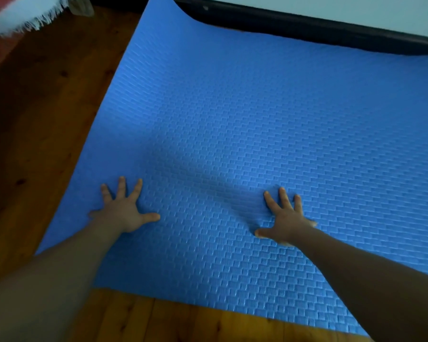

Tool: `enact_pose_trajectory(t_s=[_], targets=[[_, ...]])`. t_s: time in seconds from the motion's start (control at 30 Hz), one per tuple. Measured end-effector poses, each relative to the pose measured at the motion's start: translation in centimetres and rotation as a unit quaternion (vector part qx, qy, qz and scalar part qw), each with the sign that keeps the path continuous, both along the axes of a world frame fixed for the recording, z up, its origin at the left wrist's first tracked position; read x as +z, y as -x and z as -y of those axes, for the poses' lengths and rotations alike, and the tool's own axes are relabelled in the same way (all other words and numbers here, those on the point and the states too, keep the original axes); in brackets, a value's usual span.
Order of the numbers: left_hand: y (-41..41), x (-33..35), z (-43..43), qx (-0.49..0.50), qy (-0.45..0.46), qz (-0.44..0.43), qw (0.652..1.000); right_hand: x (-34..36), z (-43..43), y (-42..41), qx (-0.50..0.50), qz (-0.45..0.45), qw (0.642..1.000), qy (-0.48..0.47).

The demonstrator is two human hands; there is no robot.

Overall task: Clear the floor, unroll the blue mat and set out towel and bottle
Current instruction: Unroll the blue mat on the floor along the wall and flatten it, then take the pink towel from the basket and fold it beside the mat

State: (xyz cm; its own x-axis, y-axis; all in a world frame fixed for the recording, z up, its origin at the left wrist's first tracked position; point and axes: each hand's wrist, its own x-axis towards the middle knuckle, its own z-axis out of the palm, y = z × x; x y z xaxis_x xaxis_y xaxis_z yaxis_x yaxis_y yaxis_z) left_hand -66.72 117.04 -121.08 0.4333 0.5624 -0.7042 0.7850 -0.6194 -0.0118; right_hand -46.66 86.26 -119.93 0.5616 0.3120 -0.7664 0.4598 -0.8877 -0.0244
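The blue mat lies unrolled on the wooden floor and fills most of the view. Its surface has a woven block pattern. My left hand rests flat on the mat near its left edge, fingers spread. My right hand presses flat on the mat further right, fingers spread, with a low ripple in the mat just beyond it. Neither hand holds anything. No towel or bottle is clearly in view.
Wooden floor borders the mat on the left and along the near edge. A dark skirting board under a pale wall runs along the far side. A white fringed cloth over something red sits at top left.
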Motion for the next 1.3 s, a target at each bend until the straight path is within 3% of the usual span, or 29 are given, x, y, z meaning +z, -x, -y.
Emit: enact_pose_trajectory(t_s=[0.2, 0.4, 0.63, 1.07, 1.3], targets=[[-0.8, 1.6, 0.9, -0.041, 0.019, -0.006, 0.999, 2.1, -0.5, -1.3, 0.004, -0.023, 0.999, -0.03], [-2.2, 11.3, 3.0, -0.017, 0.011, 0.032, 0.999, 11.2, -1.6, -0.8, 0.032, 0.008, 0.997, -0.069], [-1.9, 27.9, 5.6, -0.041, 0.024, 0.046, 0.998, 27.7, 0.2, 0.2, 0.033, 0.023, 0.995, -0.095], [-4.2, 66.7, 11.1, -0.131, 0.068, 0.177, 0.973, 67.0, 2.4, 2.1, -0.022, 0.087, 0.977, -0.191], [-3.7, 80.1, 13.1, -0.143, 0.075, 0.226, 0.961, 80.6, 4.7, 3.0, -0.051, 0.103, 0.966, -0.233]])
